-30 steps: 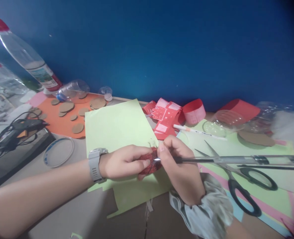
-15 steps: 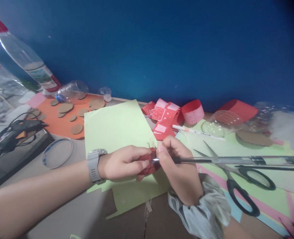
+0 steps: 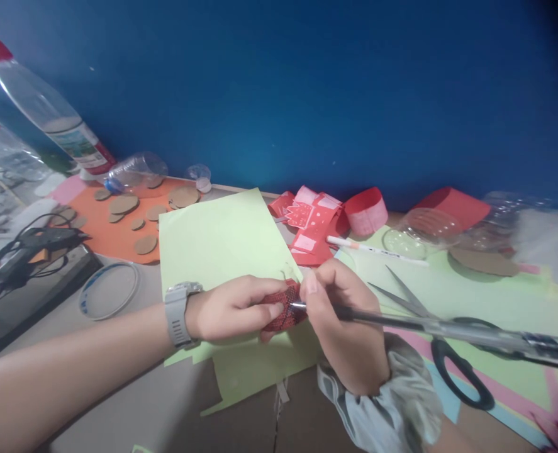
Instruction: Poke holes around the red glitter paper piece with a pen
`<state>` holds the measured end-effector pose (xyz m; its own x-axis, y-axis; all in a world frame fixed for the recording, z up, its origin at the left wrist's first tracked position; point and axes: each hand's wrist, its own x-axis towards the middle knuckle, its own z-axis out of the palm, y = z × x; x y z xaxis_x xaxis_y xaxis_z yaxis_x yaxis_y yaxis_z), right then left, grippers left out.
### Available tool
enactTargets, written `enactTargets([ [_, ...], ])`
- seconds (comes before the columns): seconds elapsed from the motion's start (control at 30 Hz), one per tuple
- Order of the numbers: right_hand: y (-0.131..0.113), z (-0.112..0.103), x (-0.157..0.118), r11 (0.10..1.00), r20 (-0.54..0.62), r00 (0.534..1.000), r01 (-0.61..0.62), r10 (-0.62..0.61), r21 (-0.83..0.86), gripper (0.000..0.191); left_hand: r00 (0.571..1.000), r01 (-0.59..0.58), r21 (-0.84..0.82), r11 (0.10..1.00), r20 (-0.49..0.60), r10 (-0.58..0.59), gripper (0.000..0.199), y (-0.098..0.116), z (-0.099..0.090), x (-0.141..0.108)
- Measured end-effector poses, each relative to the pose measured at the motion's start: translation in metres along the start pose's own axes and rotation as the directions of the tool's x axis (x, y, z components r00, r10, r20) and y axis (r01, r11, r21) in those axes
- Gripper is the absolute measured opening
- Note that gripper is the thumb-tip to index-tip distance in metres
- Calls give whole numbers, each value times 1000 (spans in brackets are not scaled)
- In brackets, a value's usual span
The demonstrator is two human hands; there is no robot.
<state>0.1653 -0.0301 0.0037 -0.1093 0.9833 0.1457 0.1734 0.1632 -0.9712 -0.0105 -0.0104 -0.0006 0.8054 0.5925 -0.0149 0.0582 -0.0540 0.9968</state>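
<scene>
While the left hand (image 3: pixel 238 308) stays almost in the same place as in the earlier frame, the long pen (image 3: pixel 415 323) has changed its angle. In the head view, its rear part was nearly level before; now it slopes down toward the right edge of the bench (image 3: pixel 132 377) and covers partly one handle loop of the scissors (image 3: pixel 411 296). The right hand (image 3: pixel 347 321) pinches the pen near its tip, between thumb and fingers. The pen tip is at the red patterned piece (image 3: pixel 289 318), which the left hand holds between thumb and fingers, above the light green sheet (image 3: pixel 217 239). Toward the back edge of the bench, by the blue wall (image 3: pixel 279 94), the red paper strips (image 3: pixel 314 229) and the white marker (image 3: pixel 377 248) lie as before.
</scene>
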Motion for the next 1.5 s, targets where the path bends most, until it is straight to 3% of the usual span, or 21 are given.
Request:
enactTargets([
  [0.43, 3, 0, 3, 998, 50, 996, -68, 68, 0, 30, 999, 20, 37, 999, 33, -22, 26, 0, -1, 0],
  [1.5, 4, -1, 3, 998, 64, 996, -55, 56, -14, 30, 999, 26, 62, 998, 37, -29, 22, 0, -1, 0],
])
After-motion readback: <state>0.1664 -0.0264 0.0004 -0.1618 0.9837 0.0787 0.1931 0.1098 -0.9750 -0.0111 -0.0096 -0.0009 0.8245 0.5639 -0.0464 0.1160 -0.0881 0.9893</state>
